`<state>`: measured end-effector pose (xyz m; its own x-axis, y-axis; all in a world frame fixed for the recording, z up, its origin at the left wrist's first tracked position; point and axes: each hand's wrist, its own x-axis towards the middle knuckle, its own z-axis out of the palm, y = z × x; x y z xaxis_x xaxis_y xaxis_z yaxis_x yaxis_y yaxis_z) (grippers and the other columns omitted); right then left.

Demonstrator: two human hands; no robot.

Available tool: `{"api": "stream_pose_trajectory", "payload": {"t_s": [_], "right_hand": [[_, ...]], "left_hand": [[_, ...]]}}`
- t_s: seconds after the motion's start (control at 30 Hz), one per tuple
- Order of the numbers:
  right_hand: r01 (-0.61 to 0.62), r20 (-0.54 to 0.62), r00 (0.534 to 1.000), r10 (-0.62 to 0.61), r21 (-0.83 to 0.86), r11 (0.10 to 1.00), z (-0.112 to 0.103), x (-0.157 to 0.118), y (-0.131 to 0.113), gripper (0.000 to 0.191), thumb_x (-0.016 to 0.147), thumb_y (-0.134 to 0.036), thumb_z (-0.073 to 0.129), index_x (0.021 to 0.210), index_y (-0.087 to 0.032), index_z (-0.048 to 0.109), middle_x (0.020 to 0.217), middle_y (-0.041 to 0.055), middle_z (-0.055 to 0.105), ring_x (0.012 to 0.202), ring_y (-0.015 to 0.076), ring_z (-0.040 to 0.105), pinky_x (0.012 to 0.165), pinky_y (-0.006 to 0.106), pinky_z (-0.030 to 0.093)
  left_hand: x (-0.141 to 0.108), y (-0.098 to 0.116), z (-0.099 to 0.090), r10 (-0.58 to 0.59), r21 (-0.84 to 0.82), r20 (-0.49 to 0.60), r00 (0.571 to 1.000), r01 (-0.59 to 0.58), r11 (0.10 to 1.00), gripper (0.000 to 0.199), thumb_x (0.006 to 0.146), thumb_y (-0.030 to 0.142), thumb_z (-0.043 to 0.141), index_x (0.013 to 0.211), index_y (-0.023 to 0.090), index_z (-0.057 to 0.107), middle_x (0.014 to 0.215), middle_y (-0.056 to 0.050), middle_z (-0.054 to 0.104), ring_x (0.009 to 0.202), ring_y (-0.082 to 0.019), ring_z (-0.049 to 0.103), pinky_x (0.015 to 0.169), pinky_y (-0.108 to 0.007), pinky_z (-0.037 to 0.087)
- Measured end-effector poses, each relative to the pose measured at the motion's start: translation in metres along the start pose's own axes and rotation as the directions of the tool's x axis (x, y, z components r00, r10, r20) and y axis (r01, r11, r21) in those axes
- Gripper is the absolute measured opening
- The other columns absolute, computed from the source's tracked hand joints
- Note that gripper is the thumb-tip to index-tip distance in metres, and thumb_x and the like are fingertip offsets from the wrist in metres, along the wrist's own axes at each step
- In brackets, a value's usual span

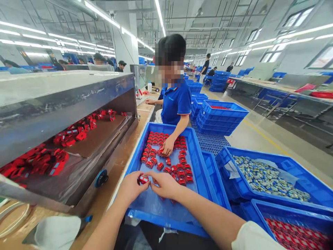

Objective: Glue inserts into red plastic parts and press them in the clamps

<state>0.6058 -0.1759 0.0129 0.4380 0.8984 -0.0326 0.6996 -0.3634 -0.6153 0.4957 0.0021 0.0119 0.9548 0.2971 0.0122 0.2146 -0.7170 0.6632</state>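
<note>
A small red toy car (143,179) is held between the thumb and fingers of my left hand (129,188), over the near left part of a blue tray (166,217). The fingers of my right hand (166,187) are closed together at the right side of the same car, and their tips touch it. Rows of red toy cars (181,166) lie in the tray, packed closer at the far end and right side. My right hand and forearm hide some near ones.
A co-worker's hand (168,146) reaches into the tray's far side. At left, a conveyor (104,139) under a metal hood carries heaped red parts. Blue crates stand at right: one of blue-and-pale pieces (270,180), one of red pieces (293,232), and stacked crates (221,118) beyond.
</note>
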Motion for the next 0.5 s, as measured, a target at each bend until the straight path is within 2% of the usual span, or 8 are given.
{"api": "stream_pose_trajectory", "payload": {"t_s": [0.27,0.5], "right_hand": [[-0.029,-0.026,0.999,0.028,-0.037,0.999,-0.0025,0.0006,-0.0025,0.057,0.092,-0.023,0.063,0.149,-0.031,0.061,0.085,-0.0031,0.068,0.076,0.0151,0.061,0.069,0.025,0.035],[-0.004,-0.009,1.0,0.004,-0.041,0.999,0.0002,0.0001,0.002,0.055,0.092,-0.022,0.061,0.146,-0.032,0.064,0.079,-0.0034,0.067,0.072,0.0152,0.059,0.069,0.025,0.033]], "left_hand": [[-0.0005,0.0032,-0.0016,-0.011,0.002,-0.008,1.0,0.011,1.0,0.024,0.082,0.036,0.072,0.1,0.022,0.081,0.096,-0.008,0.082,0.09,-0.028,0.075,0.08,-0.033,0.05],[-0.0005,0.0032,-0.0009,0.002,0.047,-0.002,1.0,-0.002,0.999,0.019,0.084,0.034,0.072,0.096,0.022,0.08,0.096,-0.007,0.081,0.093,-0.028,0.075,0.083,-0.034,0.049]]}}
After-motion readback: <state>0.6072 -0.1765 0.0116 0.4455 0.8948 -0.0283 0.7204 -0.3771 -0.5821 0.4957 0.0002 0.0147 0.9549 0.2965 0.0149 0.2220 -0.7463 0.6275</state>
